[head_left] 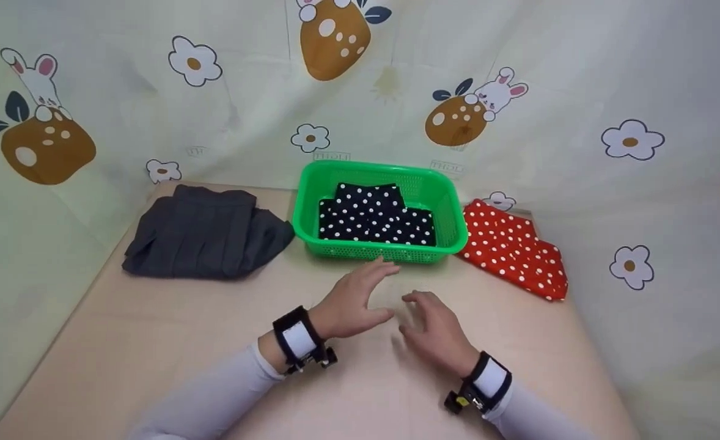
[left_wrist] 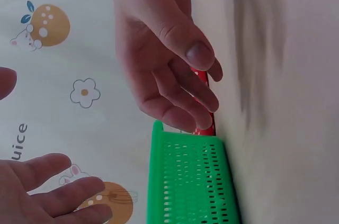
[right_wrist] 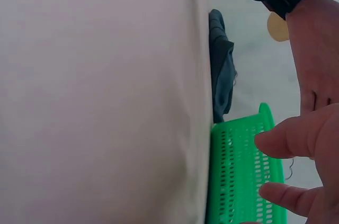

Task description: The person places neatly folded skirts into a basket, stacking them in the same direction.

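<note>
My left hand (head_left: 352, 300) hovers in front of the green basket (head_left: 379, 252), fingers extended and thumb apart, holding nothing. Facing it from the right is my right hand (head_left: 436, 330), its fingers loosely bent and nothing between them. Inside the basket lies a folded black cloth with white dots (head_left: 372, 214). A dark grey folded garment (head_left: 204, 235) lies left of the basket, its right end close to the rim. On the basket's right is a folded red cloth with white dots (head_left: 516, 247). The left wrist view shows both hands near the basket's perforated wall (left_wrist: 190, 176).
The things lie along the back of a table covered with a pale beige cloth (head_left: 170, 342). Behind and at both sides hangs a light curtain (head_left: 390, 104) printed with rabbits, brown fruit and flowers. Each wrist wears a black strap (head_left: 299, 339) with a small camera.
</note>
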`<state>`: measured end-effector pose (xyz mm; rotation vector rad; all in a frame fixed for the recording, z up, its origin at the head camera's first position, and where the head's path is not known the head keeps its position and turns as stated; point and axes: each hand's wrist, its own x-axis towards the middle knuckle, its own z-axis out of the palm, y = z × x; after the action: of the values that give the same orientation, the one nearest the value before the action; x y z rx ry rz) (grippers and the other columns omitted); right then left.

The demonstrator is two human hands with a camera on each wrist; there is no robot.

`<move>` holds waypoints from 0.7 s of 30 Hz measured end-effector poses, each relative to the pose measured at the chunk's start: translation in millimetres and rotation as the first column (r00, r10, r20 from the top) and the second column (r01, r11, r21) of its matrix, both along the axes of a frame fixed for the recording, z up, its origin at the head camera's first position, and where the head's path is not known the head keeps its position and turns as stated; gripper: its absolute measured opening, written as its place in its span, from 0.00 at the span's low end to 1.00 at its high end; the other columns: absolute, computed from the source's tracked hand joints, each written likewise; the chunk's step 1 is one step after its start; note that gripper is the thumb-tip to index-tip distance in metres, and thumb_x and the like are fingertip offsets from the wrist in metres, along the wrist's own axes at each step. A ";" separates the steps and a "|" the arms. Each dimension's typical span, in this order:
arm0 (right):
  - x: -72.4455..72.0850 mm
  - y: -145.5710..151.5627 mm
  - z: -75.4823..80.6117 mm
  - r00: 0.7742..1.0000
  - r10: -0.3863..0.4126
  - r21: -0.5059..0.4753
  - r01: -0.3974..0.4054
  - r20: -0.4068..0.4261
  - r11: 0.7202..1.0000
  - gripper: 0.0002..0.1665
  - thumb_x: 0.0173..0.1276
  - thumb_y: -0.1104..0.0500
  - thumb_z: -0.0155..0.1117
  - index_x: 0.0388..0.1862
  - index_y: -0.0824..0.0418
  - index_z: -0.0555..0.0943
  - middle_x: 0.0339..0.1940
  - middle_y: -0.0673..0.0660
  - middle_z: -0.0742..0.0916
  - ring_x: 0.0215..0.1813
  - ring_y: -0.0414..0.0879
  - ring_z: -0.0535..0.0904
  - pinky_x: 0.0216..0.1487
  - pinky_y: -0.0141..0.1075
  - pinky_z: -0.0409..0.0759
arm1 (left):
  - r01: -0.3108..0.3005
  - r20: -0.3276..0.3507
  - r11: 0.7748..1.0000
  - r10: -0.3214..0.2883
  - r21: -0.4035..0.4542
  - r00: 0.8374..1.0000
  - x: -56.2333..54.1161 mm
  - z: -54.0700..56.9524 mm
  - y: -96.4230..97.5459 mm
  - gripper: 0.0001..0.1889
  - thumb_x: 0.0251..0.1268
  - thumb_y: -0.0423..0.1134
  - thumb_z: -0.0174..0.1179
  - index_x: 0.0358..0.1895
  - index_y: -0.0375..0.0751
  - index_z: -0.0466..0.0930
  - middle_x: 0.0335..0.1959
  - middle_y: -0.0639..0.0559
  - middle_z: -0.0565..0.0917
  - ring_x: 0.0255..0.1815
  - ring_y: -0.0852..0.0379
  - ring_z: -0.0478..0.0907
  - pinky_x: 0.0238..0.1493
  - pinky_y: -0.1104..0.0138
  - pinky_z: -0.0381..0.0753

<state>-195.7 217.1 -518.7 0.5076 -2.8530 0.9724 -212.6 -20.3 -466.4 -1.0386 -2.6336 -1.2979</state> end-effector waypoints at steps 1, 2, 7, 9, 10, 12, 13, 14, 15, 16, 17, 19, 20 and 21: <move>0.4 6.1 -1.3 0.999 -0.027 0.004 0.027 0.018 1.000 0.27 0.65 0.56 0.77 0.62 0.56 0.81 0.64 0.59 0.85 0.68 0.57 0.82 0.70 0.56 0.80 | 0.009 0.011 1.000 -0.009 -0.014 1.000 0.4 -1.8 4.9 0.37 0.65 0.45 0.63 0.78 0.41 0.70 0.80 0.43 0.72 0.86 0.40 0.60 0.81 0.37 0.63; 0.2 12.4 -2.6 0.998 -0.055 0.003 0.055 0.030 0.998 0.26 0.66 0.56 0.77 0.62 0.56 0.82 0.63 0.59 0.86 0.67 0.56 0.82 0.69 0.56 0.80 | 0.020 0.021 0.999 -0.019 -0.027 1.000 0.7 -3.0 10.5 0.37 0.64 0.45 0.63 0.78 0.41 0.70 0.79 0.44 0.73 0.86 0.41 0.60 0.81 0.38 0.64; -8.2 45.1 -8.9 0.982 -0.184 -0.036 0.185 0.038 0.982 0.22 0.68 0.58 0.74 0.60 0.57 0.82 0.58 0.59 0.88 0.62 0.56 0.84 0.65 0.56 0.81 | 0.085 0.060 0.992 -0.080 -0.088 0.995 1.1 -5.3 53.5 0.37 0.62 0.43 0.62 0.78 0.44 0.71 0.80 0.47 0.72 0.86 0.43 0.62 0.83 0.43 0.63; -12.6 56.7 -11.0 0.975 -0.220 -0.060 0.221 0.025 0.973 0.20 0.68 0.59 0.74 0.59 0.56 0.83 0.58 0.60 0.89 0.61 0.57 0.85 0.65 0.57 0.82 | 0.104 0.071 0.988 -0.096 -0.117 0.993 1.7 -3.7 75.2 0.37 0.63 0.43 0.61 0.79 0.45 0.70 0.81 0.48 0.71 0.86 0.44 0.61 0.83 0.45 0.63; -14.7 61.9 -11.6 0.971 -0.237 -0.071 0.238 0.021 0.969 0.20 0.68 0.59 0.74 0.58 0.56 0.83 0.57 0.60 0.89 0.61 0.58 0.85 0.64 0.57 0.82 | 0.110 0.079 0.985 -0.100 -0.131 0.992 1.8 -2.7 85.7 0.37 0.64 0.43 0.61 0.79 0.46 0.70 0.81 0.48 0.71 0.86 0.45 0.61 0.83 0.46 0.64; -19.5 72.7 -13.2 0.964 -0.263 -0.106 0.265 0.027 0.959 0.19 0.68 0.60 0.73 0.57 0.56 0.84 0.57 0.60 0.90 0.60 0.59 0.87 0.64 0.57 0.83 | 0.122 0.084 0.981 -0.110 -0.154 0.990 -0.1 -0.8 104.5 0.36 0.65 0.42 0.61 0.79 0.46 0.70 0.81 0.48 0.71 0.86 0.45 0.61 0.83 0.48 0.64; -22.7 78.7 -13.9 0.960 -0.276 -0.126 0.279 0.039 0.952 0.19 0.68 0.61 0.72 0.57 0.57 0.84 0.57 0.61 0.90 0.60 0.60 0.87 0.64 0.57 0.83 | 0.124 0.083 0.979 -0.111 -0.164 0.990 -2.3 0.2 112.2 0.35 0.65 0.42 0.61 0.79 0.46 0.71 0.80 0.49 0.72 0.86 0.45 0.61 0.83 0.50 0.64; -26.2 85.5 -14.1 0.955 -0.291 -0.142 0.296 0.056 0.945 0.19 0.70 0.61 0.71 0.58 0.58 0.83 0.59 0.61 0.89 0.61 0.61 0.87 0.64 0.57 0.83 | 0.124 0.083 0.978 -0.111 -0.166 0.990 -5.3 0.9 118.8 0.35 0.66 0.43 0.61 0.78 0.46 0.71 0.80 0.49 0.72 0.85 0.46 0.63 0.83 0.51 0.65; -30.2 92.7 -13.7 0.948 -0.309 -0.161 0.317 0.071 0.935 0.19 0.71 0.61 0.70 0.60 0.59 0.83 0.60 0.63 0.89 0.61 0.62 0.87 0.64 0.57 0.84 | 0.121 0.082 0.979 -0.108 -0.162 0.991 -9.4 1.5 124.8 0.34 0.67 0.43 0.61 0.77 0.46 0.72 0.79 0.50 0.73 0.84 0.48 0.64 0.83 0.53 0.66; -34.5 100.8 -13.1 0.940 -0.329 -0.181 0.341 0.090 0.923 0.20 0.72 0.60 0.69 0.61 0.60 0.82 0.62 0.64 0.88 0.62 0.62 0.87 0.65 0.57 0.84 | 0.114 0.085 0.982 -0.102 -0.151 0.991 -14.1 2.2 130.0 0.33 0.67 0.44 0.61 0.77 0.46 0.72 0.79 0.50 0.74 0.83 0.49 0.66 0.82 0.54 0.67; -38.8 109.5 -12.4 0.931 -0.349 -0.201 0.364 0.109 0.909 0.20 0.74 0.60 0.67 0.63 0.60 0.81 0.64 0.64 0.86 0.63 0.62 0.86 0.64 0.56 0.84 | 0.103 0.087 0.985 -0.091 -0.137 0.992 -19.1 3.0 134.6 0.32 0.68 0.44 0.61 0.76 0.45 0.73 0.77 0.50 0.75 0.82 0.50 0.68 0.81 0.56 0.69; -46.0 127.6 -9.8 0.903 -0.405 -0.227 0.429 0.145 0.874 0.21 0.76 0.58 0.65 0.65 0.61 0.79 0.66 0.64 0.84 0.63 0.61 0.85 0.63 0.53 0.86 | 0.070 0.092 0.993 -0.061 -0.099 0.994 -29.9 1.4 144.2 0.31 0.68 0.44 0.62 0.74 0.44 0.75 0.74 0.51 0.78 0.78 0.54 0.71 0.78 0.60 0.71; -48.6 136.7 -8.3 0.886 -0.437 -0.239 0.463 0.155 0.853 0.21 0.77 0.57 0.64 0.65 0.61 0.78 0.65 0.64 0.84 0.62 0.60 0.84 0.60 0.50 0.87 | 0.050 0.095 0.996 -0.042 -0.080 0.995 -34.8 0.0 149.5 0.30 0.67 0.44 0.63 0.73 0.44 0.76 0.72 0.52 0.79 0.75 0.56 0.72 0.77 0.61 0.72; -50.3 145.6 -7.2 0.867 -0.472 -0.256 0.497 0.157 0.829 0.21 0.77 0.57 0.64 0.65 0.62 0.78 0.65 0.63 0.84 0.61 0.58 0.84 0.57 0.46 0.88 | 0.026 0.098 0.997 -0.020 -0.067 0.995 -39.6 -2.7 155.7 0.30 0.67 0.44 0.63 0.73 0.44 0.77 0.71 0.51 0.81 0.74 0.56 0.72 0.75 0.63 0.73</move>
<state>-246.1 362.7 -525.9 -0.2895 -2.6196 1.2848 -252.2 135.4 -469.1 -1.0434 -2.7640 -1.3036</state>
